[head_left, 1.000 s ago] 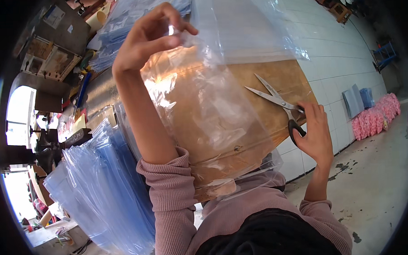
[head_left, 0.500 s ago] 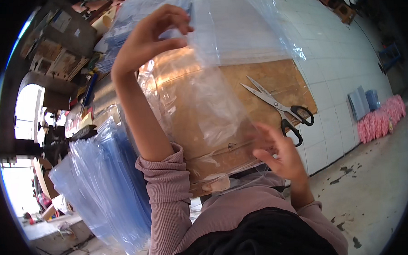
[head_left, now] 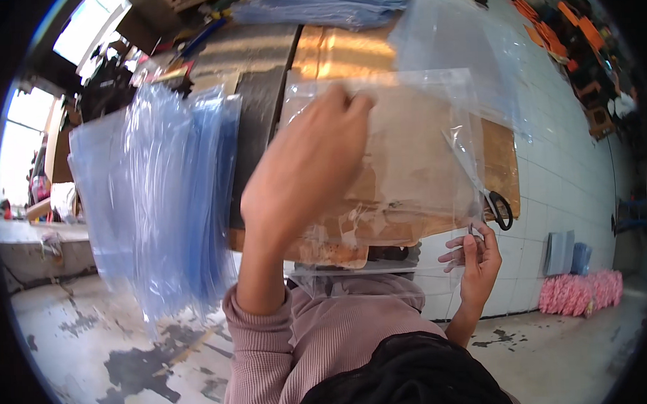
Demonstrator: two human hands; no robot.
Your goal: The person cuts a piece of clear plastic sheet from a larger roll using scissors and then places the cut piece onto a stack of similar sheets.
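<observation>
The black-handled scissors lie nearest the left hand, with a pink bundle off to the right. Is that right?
The head view shows the black-handled scissors nearest the right hand, not the left hand; the pink bundle is off to the right.

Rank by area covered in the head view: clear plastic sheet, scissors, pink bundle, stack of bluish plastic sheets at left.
1. Clear plastic sheet and stack of bluish plastic sheets: too alike to rank.
2. Pink bundle.
3. Scissors, long but thin.

A pink bundle [head_left: 582,293] is seen; just above it in view, blue packs [head_left: 559,253] are placed; far above it, orange objects [head_left: 585,30] are seen; below it, worn grey floor [head_left: 564,350] is exposed.
</observation>
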